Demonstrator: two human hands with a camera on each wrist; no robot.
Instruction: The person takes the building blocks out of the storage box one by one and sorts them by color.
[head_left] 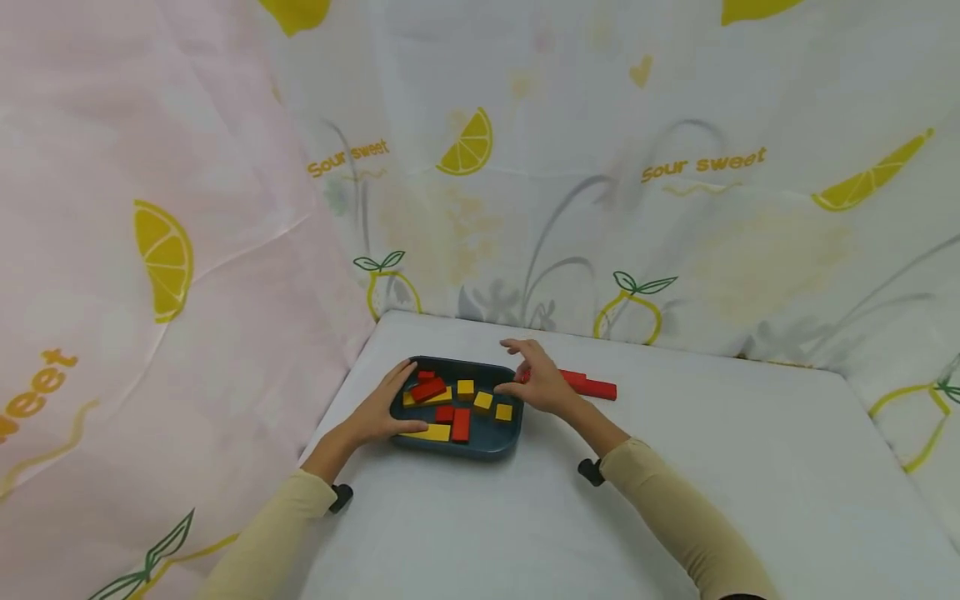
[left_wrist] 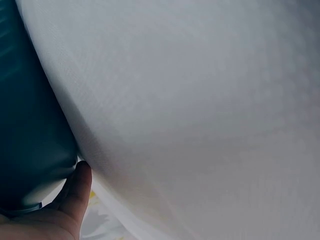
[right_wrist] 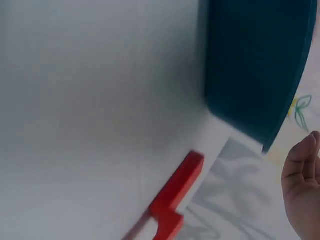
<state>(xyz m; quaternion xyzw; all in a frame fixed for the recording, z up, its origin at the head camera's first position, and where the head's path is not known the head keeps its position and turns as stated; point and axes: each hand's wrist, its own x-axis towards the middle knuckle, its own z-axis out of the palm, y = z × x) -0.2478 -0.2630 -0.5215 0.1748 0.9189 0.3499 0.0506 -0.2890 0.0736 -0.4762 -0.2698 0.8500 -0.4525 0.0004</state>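
Observation:
A dark blue-green tray [head_left: 457, 452] holds several yellow blocks [head_left: 466, 388] and red blocks [head_left: 461, 425]. My left hand [head_left: 378, 411] spans the tray's left end, its fingers along the far-left rim and its thumb stretched over the near-left corner. In the left wrist view, an extended finger [left_wrist: 80, 187] lies at the tray's outer wall [left_wrist: 35, 110]. At the opposite end my right hand [head_left: 543, 383] is spread beside the far-right rim, thumb and index finger apart, holding nothing visible. The right wrist view shows this hand [right_wrist: 305, 185] apart from the tray's edge.
Red bars [head_left: 600, 389] lie on the white table [head_left: 675, 467] just right of the tray, partly behind the right hand. Cloth printed with lemons [head_left: 465, 146] hangs behind and on the left side of the table.

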